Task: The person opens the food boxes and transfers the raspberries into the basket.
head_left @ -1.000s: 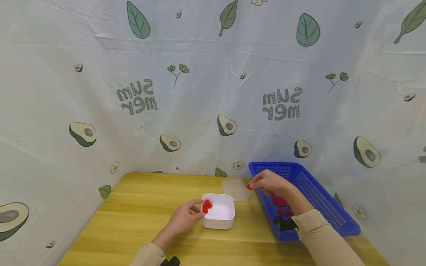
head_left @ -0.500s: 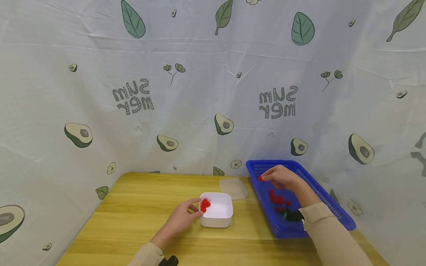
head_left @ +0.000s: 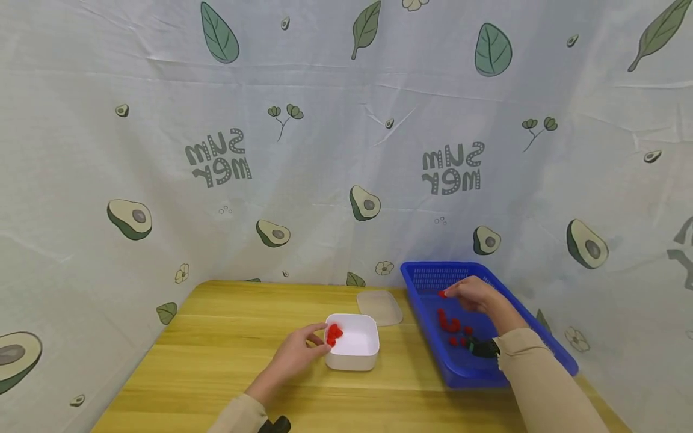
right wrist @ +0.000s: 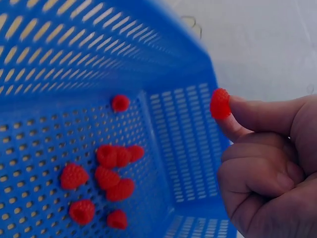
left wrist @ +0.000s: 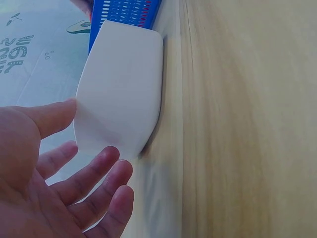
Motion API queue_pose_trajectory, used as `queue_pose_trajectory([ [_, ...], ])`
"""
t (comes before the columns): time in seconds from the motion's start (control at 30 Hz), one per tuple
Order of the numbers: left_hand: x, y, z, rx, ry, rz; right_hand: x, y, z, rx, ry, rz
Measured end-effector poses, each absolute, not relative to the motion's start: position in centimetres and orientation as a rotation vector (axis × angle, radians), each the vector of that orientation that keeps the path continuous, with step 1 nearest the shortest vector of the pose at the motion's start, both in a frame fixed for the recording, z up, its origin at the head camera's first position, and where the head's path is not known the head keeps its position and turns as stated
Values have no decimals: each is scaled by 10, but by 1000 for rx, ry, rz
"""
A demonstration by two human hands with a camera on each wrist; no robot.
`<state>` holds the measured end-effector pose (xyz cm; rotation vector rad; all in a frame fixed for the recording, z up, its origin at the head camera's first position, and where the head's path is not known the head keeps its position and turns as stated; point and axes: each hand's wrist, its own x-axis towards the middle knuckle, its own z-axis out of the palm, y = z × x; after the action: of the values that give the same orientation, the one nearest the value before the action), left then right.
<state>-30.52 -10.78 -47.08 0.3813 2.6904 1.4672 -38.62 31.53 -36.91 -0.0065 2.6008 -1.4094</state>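
Observation:
A square white box (head_left: 352, 362) stands on the table, with several raspberries (head_left: 334, 334) against its left inner side. My left hand (head_left: 296, 353) rests at the box's left side; in the left wrist view its thumb (left wrist: 57, 117) touches the rim and the other fingers are relaxed near the wall. My right hand (head_left: 479, 296) is over the far part of the blue basket (head_left: 428, 331). Between thumb and index finger it pinches one raspberry (right wrist: 220, 103), its other fingers curled in. Several more raspberries (right wrist: 119, 188) lie on the basket floor.
A translucent flat lid (head_left: 379, 307) lies behind the box, close to the basket's left rim. Behind the wooden table (head_left: 243, 319) hangs a pale curtain (head_left: 325, 156) printed with avocados and leaves. The basket's raised perforated walls surround the raspberries.
My right hand has moved right, from the basket's left rim to over its inside, still pinching a raspberry. My left hand has stayed beside the box.

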Motion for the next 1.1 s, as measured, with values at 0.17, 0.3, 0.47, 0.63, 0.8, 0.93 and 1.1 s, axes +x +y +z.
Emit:
queue_pose_trajectory([
  [0.17,-305,-108,-471,369,2675,1487,-391,324,-379,88,2640,-1398],
  [0.3,-306,-108,-471,378,2677,1486,-395,328,-391,154,2703,-1318],
  [0.47,-307,-109,-472,393,2689,1470,-397,332,-402,203,2727,-1285],
  [0.63,-307,-109,-472,382,2681,1470,-402,339,-409,287,2732,-1216],
  [0.8,-307,-109,-471,382,2673,1477,-398,340,-410,329,2740,-1182],
  [0.93,-307,-109,-471,397,2677,1475,-392,336,-407,327,2744,-1181],
  [1.1,-307,-109,-472,394,2680,1474,-388,330,-403,294,2743,-1204],
])
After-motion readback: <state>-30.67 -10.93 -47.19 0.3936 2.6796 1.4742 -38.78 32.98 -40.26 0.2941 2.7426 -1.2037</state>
